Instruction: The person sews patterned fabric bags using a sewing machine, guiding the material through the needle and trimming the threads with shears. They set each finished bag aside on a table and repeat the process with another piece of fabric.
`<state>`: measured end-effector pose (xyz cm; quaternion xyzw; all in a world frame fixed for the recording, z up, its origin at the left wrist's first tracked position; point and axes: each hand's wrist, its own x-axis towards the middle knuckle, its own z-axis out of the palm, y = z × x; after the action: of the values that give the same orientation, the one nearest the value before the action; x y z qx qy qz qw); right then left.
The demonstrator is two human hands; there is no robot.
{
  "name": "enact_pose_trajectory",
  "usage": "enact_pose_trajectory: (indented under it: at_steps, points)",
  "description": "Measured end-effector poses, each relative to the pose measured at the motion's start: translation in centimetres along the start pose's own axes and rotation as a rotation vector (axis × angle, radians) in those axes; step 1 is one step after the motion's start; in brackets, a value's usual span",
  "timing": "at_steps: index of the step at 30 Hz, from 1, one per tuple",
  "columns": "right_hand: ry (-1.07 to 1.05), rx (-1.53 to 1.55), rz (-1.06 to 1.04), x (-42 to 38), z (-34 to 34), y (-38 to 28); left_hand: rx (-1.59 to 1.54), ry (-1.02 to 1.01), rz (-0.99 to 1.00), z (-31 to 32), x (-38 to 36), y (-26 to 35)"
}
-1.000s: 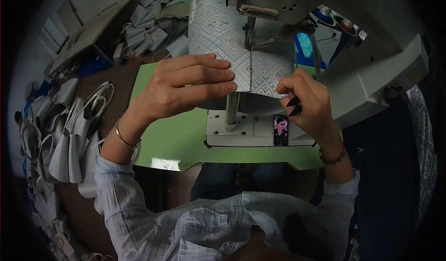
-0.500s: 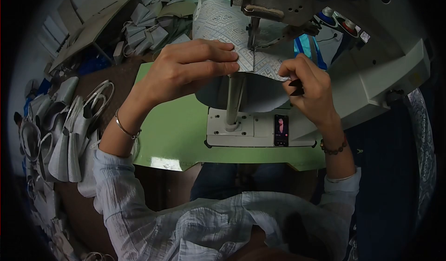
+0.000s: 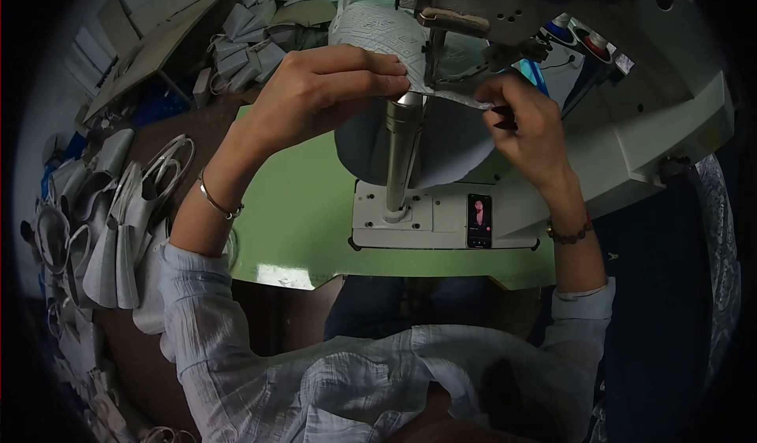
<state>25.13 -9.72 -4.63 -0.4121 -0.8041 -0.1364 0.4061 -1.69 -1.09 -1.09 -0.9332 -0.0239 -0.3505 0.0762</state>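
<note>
The left hand lays outstretched fingers on patterned fabric at nine o'clock from the sewing machine's needle area; the right hand pinches its edge at four.

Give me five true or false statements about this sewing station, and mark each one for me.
The left hand touches the patterned piece. True.
The right hand is off that piece. False: the right hand holds its edge.
The phone lies on the white machine base. True.
The phone's screen is dark. False: it is lit.
A beaded bracelet is on the right wrist. True.
</note>
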Motion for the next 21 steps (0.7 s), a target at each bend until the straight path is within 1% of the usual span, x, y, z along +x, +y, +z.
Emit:
enact_pose_trajectory:
  at_steps: [3,5,8,9,10,11,12,13,14,15,16,17,18,19,21]
  points:
    - [0.001,0.009,0.029,-0.1,0.4,0.7,-0.034,-0.006,-0.015,0.1,0.0,-0.3]
    - [-0.012,0.025,0.038,0.1,0.6,1.1,-0.043,-0.002,-0.061,0.3,0.0,-0.5]
    - [-0.024,0.050,0.078,-0.1,0.9,1.5,-0.077,0.015,-0.065,0.7,-0.1,-1.0]
    - [-0.001,0.054,0.042,-0.1,1.1,1.6,-0.108,-0.001,-0.063,0.9,-0.2,-0.7]
    - [0.023,0.053,0.012,-0.2,1.2,1.9,-0.095,0.026,-0.109,0.9,-0.2,-0.5]
    - [0.021,0.045,0.061,0.0,1.4,2.1,-0.089,0.046,-0.153,1.0,-0.1,-0.5]
    - [-0.007,0.035,0.038,0.2,1.6,2.3,-0.089,0.050,-0.105,1.2,-0.3,-1.1]
    - [-0.036,0.023,0.019,-0.7,1.7,2.4,-0.095,0.061,-0.100,1.3,-0.5,-1.3]
    - [-0.039,0.011,0.077,-2.8,1.2,2.3,-0.100,0.076,-0.094,1.6,-0.8,-1.4]
    - [-0.041,-0.009,0.125,-3.8,1.0,2.9,-0.127,0.101,-0.139,1.6,-1.1,-1.4]
    - [-0.042,-0.026,0.164,-4.1,1.6,3.3,-0.165,0.087,-0.125,2.0,-1.1,-1.3]
    - [-0.042,-0.041,0.193,-4.4,2.0,3.5,-0.186,0.119,-0.143,2.2,-1.0,-1.2]
    - [-0.043,-0.053,0.215,-4.6,2.5,3.3,-0.199,0.153,-0.166,2.2,-1.2,-1.2]
    - [-0.044,-0.062,0.229,-4.7,2.7,3.1,-0.192,0.157,-0.230,2.4,-1.6,-1.2]
    - [-0.045,-0.074,0.242,-4.8,3.3,2.6,-0.212,0.162,-0.242,2.8,-2.0,-1.6]
